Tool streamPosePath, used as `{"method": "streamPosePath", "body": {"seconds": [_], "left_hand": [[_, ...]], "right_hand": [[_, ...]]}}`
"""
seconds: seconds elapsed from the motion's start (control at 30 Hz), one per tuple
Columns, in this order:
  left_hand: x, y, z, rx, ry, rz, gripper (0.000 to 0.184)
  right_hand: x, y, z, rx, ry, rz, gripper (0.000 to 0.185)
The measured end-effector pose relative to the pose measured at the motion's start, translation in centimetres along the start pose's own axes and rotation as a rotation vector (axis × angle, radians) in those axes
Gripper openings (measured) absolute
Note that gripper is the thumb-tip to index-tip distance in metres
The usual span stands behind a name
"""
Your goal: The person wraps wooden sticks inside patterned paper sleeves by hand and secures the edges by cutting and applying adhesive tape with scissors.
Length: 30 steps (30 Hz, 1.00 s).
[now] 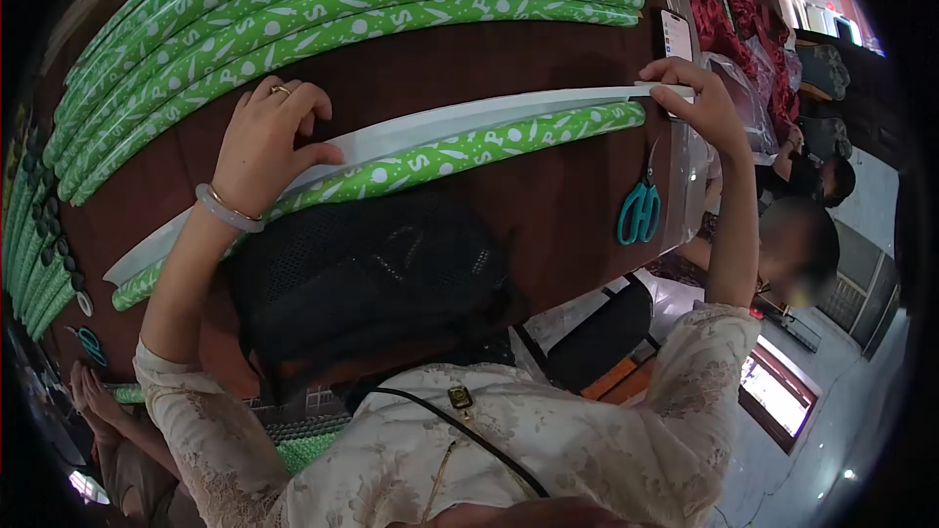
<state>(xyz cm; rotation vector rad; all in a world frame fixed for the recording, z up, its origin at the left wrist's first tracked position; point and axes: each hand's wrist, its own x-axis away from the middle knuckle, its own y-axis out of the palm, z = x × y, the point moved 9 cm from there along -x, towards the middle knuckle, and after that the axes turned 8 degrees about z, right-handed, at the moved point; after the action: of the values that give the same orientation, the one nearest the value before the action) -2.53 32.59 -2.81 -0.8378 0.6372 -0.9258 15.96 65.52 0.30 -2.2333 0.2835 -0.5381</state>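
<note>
A green printed roll with white letters and shapes lies across the brown table. Along its far side runs a long white strip, partly against the roll. My right hand pinches the strip's right end between thumb and fingers. Over the left part of the strip is my left hand, its fingers bent and apart from the thumb. The left thumb tip rests at the strip, and nothing is gripped there. Whether the strip is joined to the roll I cannot tell.
Several similar green rolls lie along the far side. Teal scissors and a phone are at the right edge. A black mesh bag sits before me. Another person is at the right; another person's hands show lower left.
</note>
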Motion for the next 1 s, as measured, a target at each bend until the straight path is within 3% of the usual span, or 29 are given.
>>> {"method": "streamPosePath", "body": {"seconds": [0.1,0.17,0.3,0.37,0.6,0.8,1.0], "left_hand": [[0.1,-0.1,-0.1,0.014,0.007,0.010,0.036],[0.1,0.1,-0.3,0.017,0.007,0.013,0.036],[0.2,0.0,-0.3,0.004,-0.002,-0.003,0.036],[0.2,0.0,-0.3,0.007,-0.007,-0.007,0.036],[0.4,0.1,-0.7,0.025,-0.016,-0.014,0.037],[0.2,0.0,-0.5,0.005,-0.017,-0.023,0.036],[0.1,0.1,-0.4,-0.002,0.033,-0.045,0.036]], "right_hand": [[0.7,-0.7,0.5,-0.031,-0.113,0.081,0.027],[1.3,-1.0,-0.1,-0.272,-0.207,0.073,0.034],[1.0,-0.2,-0.9,-0.452,-0.192,0.002,0.044],[0.9,0.7,-1.1,-0.700,-0.058,-0.103,0.046],[-0.2,2.3,-0.3,-0.710,-0.036,-0.193,0.048],[-0.3,3.1,1.5,-0.807,-0.049,-0.169,0.041],[0.0,2.6,2.8,-0.709,-0.073,-0.090,0.029]]}}
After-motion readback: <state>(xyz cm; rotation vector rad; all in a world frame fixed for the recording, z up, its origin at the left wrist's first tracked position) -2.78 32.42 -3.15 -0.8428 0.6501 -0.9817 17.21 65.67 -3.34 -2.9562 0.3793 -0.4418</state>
